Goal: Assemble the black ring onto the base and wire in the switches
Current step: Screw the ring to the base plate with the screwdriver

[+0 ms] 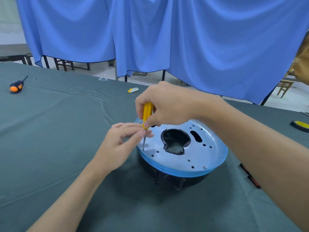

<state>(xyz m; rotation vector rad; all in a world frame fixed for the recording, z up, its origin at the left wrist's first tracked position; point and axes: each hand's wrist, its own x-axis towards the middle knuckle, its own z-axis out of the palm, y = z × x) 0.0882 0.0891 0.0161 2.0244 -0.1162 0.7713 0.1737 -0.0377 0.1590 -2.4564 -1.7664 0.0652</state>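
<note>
So you're gripping the yellow screwdriver (147,114) with your right hand (167,104), fingers curling round the handle and holding it nearly upright in the middle of the frame. Your left hand (122,143) is pinching the thin metal shaft just under the handle, with the fingertips bunching together there. The tip is sitting in a hole near the left edge of the base (200,153), the round silver plate with the blue rim and the big cutout in the centre. That plate is lying on top of the black ring (194,180), which is peeking out underneath along the lower edge, and the whole stack is resting on the grey-green cloth of the desk (58,131), right of centre. One screw (204,167) is already sitting in the plate near its lower right rim. Off in the upper left an orange and black screwdriver (16,85) is lying on the cloth, well apart from everything. A roll of tape (301,126) is poking in at the right edge.
</note>
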